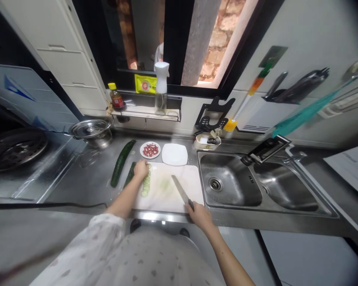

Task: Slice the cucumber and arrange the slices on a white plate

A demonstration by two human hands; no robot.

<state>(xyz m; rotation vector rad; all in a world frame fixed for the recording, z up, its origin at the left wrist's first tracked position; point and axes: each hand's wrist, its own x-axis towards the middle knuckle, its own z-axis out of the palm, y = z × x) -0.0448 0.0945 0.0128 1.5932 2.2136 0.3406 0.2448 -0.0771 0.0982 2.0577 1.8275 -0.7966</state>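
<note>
My right hand (pixel 200 215) is closed round the dark handle of a kitchen knife (pixel 180 188), its blade angled up and left over the white cutting board (pixel 158 204). At the board's upper left, my left hand (pixel 141 169) has its fingers curled at the far end of a row of cucumber slices (pixel 145 187); what its fingertips hold, if anything, is hidden. A cut piece of cucumber (pixel 130 175) lies left of the board, partly behind that hand. Farther left rests a long whole cucumber (pixel 123 163). Wet pale-green traces mark the middle of the board.
Behind the board stand a small plate of chopped red pieces (pixel 150 150) and a white square plate (pixel 174 154). A double steel sink (pixel 231 180) lies to the right. At the back left is a lidded steel pot (pixel 92 133); a shelf (pixel 146 114) holds bottles.
</note>
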